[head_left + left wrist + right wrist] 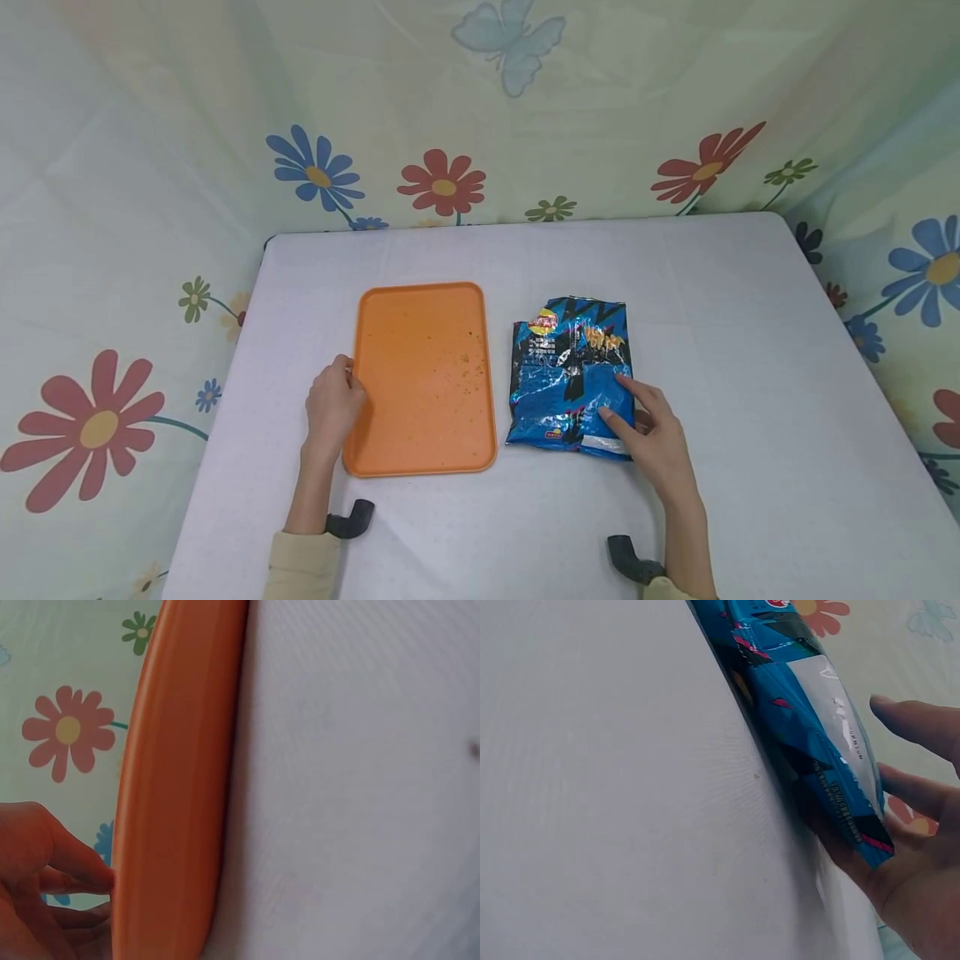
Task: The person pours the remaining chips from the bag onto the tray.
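Pale green fabric backdrop (615, 75) on far side + L & R of white tbl (750, 333), tbl's far corners rounded. Printed on fabric, approx: lt-blue butterfly (516, 42) at 12 o'clk, red flwr (707, 172) at 2, blue flwr (942, 268) at 3, big red flwr (99, 429) betw 8 & 9, another blue flwr (318, 176) at 10. Light soft, dimmer in wrist views.
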Motion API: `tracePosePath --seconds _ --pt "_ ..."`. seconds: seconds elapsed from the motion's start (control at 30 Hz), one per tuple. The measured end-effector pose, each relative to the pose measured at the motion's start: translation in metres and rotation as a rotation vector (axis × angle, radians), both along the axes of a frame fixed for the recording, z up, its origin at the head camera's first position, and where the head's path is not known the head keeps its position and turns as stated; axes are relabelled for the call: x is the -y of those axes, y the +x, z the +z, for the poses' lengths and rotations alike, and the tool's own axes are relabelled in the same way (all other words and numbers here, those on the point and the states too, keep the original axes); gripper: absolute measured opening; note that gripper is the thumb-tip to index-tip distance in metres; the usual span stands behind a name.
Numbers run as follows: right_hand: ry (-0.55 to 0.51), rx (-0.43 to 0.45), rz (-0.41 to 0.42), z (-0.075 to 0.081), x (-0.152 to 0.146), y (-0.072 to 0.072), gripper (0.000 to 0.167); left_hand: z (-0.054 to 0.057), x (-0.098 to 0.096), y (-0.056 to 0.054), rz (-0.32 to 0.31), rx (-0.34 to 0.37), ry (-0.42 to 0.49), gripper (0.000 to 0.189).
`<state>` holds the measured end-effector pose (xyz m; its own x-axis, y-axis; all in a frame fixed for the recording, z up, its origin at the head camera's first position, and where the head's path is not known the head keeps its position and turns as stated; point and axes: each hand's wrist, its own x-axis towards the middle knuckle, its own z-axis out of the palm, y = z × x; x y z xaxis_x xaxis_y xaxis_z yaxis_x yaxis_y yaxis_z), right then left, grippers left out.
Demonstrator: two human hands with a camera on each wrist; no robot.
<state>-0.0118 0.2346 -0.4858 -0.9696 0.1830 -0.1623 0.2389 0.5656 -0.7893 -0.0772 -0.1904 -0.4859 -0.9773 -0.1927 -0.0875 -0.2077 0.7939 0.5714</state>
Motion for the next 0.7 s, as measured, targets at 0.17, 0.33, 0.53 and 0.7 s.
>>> tracePosePath --seconds 0.17,0.33,0.53,0.7 --pt "-0.025 -0.011 0.026 -0.001 0.0006 -0.0006 0.07 -0.002 0.0008 -0.0004 -0.004 0.003 -0.009 0.034" --pt "-0.064 0.025 0.012 -0.0015 0.0014 -0.0015 0.075 -0.0035 0.0017 -0.0007 -0.013 -0.009 -0.013 0.034" --pt "-0.09 0.089 -0.003 -0.0039 0.0019 -0.0016 0.077 -0.0034 0.0021 0.0001 -0.019 -0.008 -0.007 0.034" --pt "-0.086 0.057 0.013 -0.0072 0.0032 -0.0009 0.07 -0.0039 0.002 0.0006 -0.017 -0.005 -0.013 0.033"
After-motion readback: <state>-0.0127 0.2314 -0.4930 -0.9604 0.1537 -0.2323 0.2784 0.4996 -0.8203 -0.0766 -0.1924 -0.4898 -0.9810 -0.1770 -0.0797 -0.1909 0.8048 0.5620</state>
